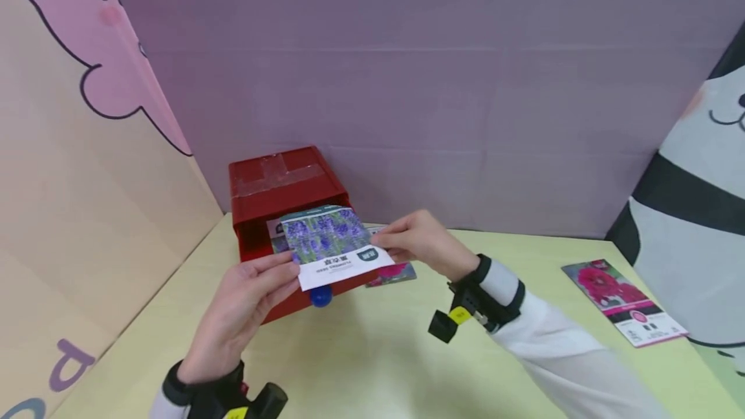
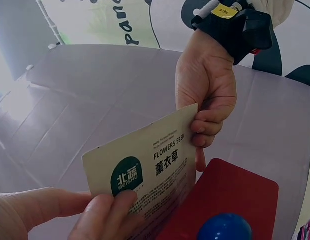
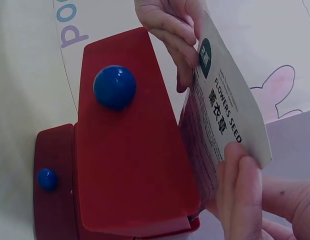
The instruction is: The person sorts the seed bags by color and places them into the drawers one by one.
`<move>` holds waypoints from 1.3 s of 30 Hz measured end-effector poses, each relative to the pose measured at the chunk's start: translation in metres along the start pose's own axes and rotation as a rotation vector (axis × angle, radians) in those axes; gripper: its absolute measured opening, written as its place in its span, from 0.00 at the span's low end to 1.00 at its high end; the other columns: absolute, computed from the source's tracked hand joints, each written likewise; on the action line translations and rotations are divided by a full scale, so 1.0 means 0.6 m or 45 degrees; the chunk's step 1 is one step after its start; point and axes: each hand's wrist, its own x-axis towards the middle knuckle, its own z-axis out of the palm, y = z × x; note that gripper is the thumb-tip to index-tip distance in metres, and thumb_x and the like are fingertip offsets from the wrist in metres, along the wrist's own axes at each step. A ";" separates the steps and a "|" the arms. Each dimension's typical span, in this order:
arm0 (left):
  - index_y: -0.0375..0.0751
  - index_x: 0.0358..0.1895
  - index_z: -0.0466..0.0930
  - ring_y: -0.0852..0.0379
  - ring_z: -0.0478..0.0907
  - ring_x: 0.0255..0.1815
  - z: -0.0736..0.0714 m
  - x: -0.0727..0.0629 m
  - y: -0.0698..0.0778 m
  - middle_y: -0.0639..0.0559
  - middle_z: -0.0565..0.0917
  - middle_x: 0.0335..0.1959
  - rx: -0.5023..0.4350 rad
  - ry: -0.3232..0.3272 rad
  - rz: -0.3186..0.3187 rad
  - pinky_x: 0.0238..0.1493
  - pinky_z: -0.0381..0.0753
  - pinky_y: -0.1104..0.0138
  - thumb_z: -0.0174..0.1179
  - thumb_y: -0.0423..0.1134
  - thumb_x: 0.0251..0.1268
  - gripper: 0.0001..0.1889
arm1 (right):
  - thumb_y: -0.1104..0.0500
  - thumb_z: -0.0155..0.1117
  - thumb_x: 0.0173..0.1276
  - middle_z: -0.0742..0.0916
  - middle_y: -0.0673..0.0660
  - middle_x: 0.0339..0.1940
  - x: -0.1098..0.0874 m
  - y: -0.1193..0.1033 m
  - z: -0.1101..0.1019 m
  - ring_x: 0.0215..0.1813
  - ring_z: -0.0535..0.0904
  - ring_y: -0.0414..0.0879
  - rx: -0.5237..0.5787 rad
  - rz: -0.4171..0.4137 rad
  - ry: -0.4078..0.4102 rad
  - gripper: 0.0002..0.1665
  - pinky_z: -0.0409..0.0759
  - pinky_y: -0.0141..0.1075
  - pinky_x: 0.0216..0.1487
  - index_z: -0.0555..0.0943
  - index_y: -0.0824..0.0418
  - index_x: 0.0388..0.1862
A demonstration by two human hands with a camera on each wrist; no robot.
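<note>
A lavender flower seed packet [image 1: 328, 235] is pinched at both side edges, by my left hand [image 1: 247, 302] and my right hand [image 1: 427, 243]. Its purple flower picture faces up in the head view; the printed back, reading "FLOWERS SEED", shows in the left wrist view. Both hands hold it tilted over the pulled-out drawer [image 3: 130, 165] of a small red cabinet [image 1: 279, 176]. A round blue knob [image 1: 321, 296] sits on the drawer's front. Inside the drawer, part of another packet [image 1: 276, 231] peeks out from behind the held one, which hides most of the interior.
A packet with pink flowers [image 1: 398, 274] lies on the table just right of the drawer, partly covered. Another pink-flower packet [image 1: 625, 302] lies far right on the pale yellow table [image 1: 372, 367]. Below the pulled-out drawer is a second drawer [image 3: 55, 212] with its own blue knob. A grey-purple cloth wall [image 1: 407, 83] stands behind.
</note>
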 end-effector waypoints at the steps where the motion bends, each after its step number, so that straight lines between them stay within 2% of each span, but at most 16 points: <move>1: 0.25 0.63 0.59 0.55 0.80 0.43 -0.001 0.000 0.001 0.45 0.77 0.50 0.003 0.001 -0.001 0.47 0.76 0.69 0.55 0.34 0.63 0.28 | 0.56 0.65 0.60 0.86 0.59 0.34 0.001 0.000 0.002 0.32 0.81 0.48 0.004 0.002 -0.001 0.18 0.80 0.31 0.33 0.82 0.65 0.45; 7: 0.24 0.64 0.57 0.56 0.80 0.43 -0.005 -0.003 0.003 0.47 0.78 0.48 0.007 0.005 -0.006 0.47 0.76 0.70 0.53 0.34 0.65 0.28 | 0.57 0.64 0.61 0.85 0.59 0.37 0.005 -0.003 0.010 0.34 0.82 0.48 0.043 0.027 -0.034 0.18 0.81 0.35 0.39 0.82 0.66 0.46; 13: 0.23 0.63 0.56 0.58 0.79 0.42 -0.009 -0.001 0.000 0.47 0.77 0.47 0.009 0.015 0.005 0.48 0.76 0.70 0.52 0.33 0.66 0.27 | 0.58 0.63 0.61 0.85 0.60 0.36 0.012 -0.003 0.010 0.33 0.81 0.48 0.129 0.053 -0.088 0.17 0.81 0.32 0.35 0.82 0.67 0.45; 18: 0.23 0.64 0.55 0.59 0.79 0.43 -0.014 0.001 -0.005 0.47 0.76 0.49 0.007 0.017 0.025 0.50 0.75 0.69 0.51 0.33 0.67 0.27 | 0.58 0.63 0.61 0.85 0.62 0.36 0.014 -0.003 0.009 0.35 0.83 0.51 0.215 0.031 -0.141 0.17 0.81 0.33 0.38 0.81 0.68 0.45; 24: 0.23 0.65 0.52 0.58 0.78 0.47 -0.017 0.001 -0.004 0.47 0.75 0.52 -0.031 -0.038 0.060 0.52 0.73 0.68 0.49 0.32 0.67 0.27 | 0.59 0.62 0.62 0.84 0.62 0.36 0.011 -0.004 0.009 0.37 0.83 0.55 0.296 0.010 -0.179 0.17 0.81 0.35 0.40 0.81 0.70 0.46; 32: 0.31 0.68 0.46 0.57 0.75 0.53 -0.020 0.000 0.000 0.43 0.64 0.62 -0.123 -0.086 0.051 0.54 0.72 0.69 0.47 0.35 0.69 0.29 | 0.62 0.60 0.63 0.85 0.63 0.36 0.009 -0.011 0.010 0.34 0.84 0.51 0.311 0.020 -0.180 0.17 0.81 0.35 0.40 0.79 0.72 0.47; 39: 0.37 0.69 0.45 0.58 0.72 0.55 -0.023 0.001 0.007 0.43 0.58 0.66 -0.118 -0.106 0.029 0.55 0.71 0.71 0.44 0.39 0.71 0.29 | 0.66 0.60 0.62 0.84 0.64 0.41 0.012 -0.019 0.016 0.37 0.84 0.50 0.295 0.054 -0.154 0.19 0.78 0.40 0.48 0.76 0.73 0.52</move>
